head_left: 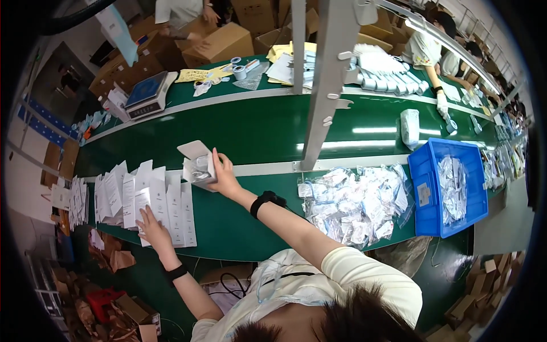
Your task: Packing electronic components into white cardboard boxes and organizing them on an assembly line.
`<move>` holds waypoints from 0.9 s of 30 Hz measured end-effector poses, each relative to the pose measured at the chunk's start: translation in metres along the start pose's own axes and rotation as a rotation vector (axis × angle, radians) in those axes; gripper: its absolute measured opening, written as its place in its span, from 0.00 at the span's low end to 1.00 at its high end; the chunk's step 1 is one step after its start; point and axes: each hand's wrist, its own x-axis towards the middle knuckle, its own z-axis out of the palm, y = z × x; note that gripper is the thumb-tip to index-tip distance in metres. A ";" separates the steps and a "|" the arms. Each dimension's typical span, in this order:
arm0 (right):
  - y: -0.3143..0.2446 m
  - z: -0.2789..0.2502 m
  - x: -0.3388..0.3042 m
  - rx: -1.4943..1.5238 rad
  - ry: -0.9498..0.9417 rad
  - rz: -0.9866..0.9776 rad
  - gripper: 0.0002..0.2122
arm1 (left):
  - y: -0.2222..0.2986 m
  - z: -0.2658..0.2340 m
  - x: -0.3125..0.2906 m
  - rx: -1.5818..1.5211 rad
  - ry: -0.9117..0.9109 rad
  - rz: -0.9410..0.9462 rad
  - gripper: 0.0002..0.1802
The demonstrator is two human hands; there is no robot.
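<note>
My right hand [225, 176] grips a small white box [196, 181] from its right side, above the green bench. The box's flap stands up, and something in clear plastic shows inside it. My left hand [152, 229] lies with fingers spread against a row of white cartons [174, 208] standing close together at the left, some with flaps raised. To the right of my arm spreads a pile of clear plastic bags [356, 202] with white and bluish contents, too jumbled to make out singly.
A blue bin [427, 196] with more bags stands right of the pile. Behind the bench runs a green conveyor belt [239, 128], with a metal post [325, 85] rising before it. A scale [149, 97] sits at the far left. Across the belt, a gloved person [442, 105] reaches in.
</note>
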 end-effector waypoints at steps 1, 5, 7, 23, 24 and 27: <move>-0.004 -0.007 -0.007 -0.010 0.023 0.008 0.51 | 0.003 -0.007 -0.004 -0.018 0.011 -0.075 0.35; -0.027 -0.037 -0.042 0.385 -0.235 -0.042 0.50 | 0.011 -0.040 -0.046 -0.304 0.529 0.158 0.28; -0.077 -0.078 -0.063 0.690 -0.349 0.083 0.50 | 0.040 -0.062 -0.078 -0.414 0.580 0.296 0.26; -0.027 -0.338 -0.130 0.190 -0.435 0.063 0.30 | 0.211 -0.033 -0.136 -1.582 -0.637 1.090 0.51; -0.014 -0.359 -0.111 0.106 -0.227 0.147 0.24 | 0.212 -0.028 -0.135 -1.581 -0.626 1.075 0.51; 0.106 -0.456 -0.083 -0.685 0.498 0.160 0.22 | 0.220 -0.022 -0.128 -1.263 -0.460 1.222 0.53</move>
